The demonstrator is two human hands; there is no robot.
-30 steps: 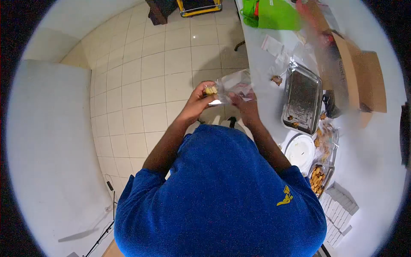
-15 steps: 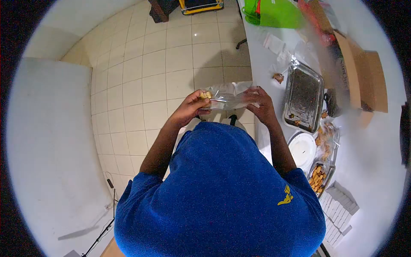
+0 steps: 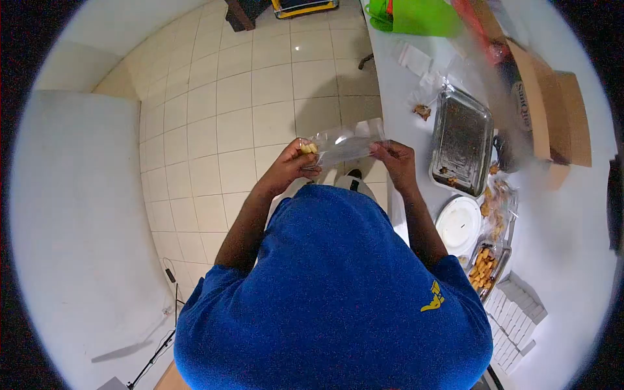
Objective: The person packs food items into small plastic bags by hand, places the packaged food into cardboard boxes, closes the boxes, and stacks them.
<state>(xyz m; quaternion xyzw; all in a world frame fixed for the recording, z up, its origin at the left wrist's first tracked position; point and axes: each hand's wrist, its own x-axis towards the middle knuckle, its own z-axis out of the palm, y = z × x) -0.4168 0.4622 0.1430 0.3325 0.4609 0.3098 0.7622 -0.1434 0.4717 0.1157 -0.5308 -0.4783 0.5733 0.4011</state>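
Note:
A clear plastic bag (image 3: 344, 144) is stretched between my two hands in front of my body, above the tiled floor. My left hand (image 3: 290, 166) is closed around one end, where pale yellow food pieces (image 3: 308, 149) show through the plastic beside the fingers. What kind of food they are I cannot make out. With thumb and fingers pinched, my right hand (image 3: 395, 160) grips the other end of the bag. The middle stretch of the bag looks flat and see-through.
On the table to my right lie a metal tray (image 3: 462, 140) with brown bits, a white plate (image 3: 459, 225), a container of golden finger-shaped food (image 3: 483, 268), bagged food (image 3: 497, 208), an open cardboard box (image 3: 546, 117) and a green bag (image 3: 426, 16). A white panel (image 3: 84, 208) stands at left.
My right hand has gone from spread fingers behind the bag to a pinch at its end. The bag is pulled straighter, while my left hand keeps its hold.

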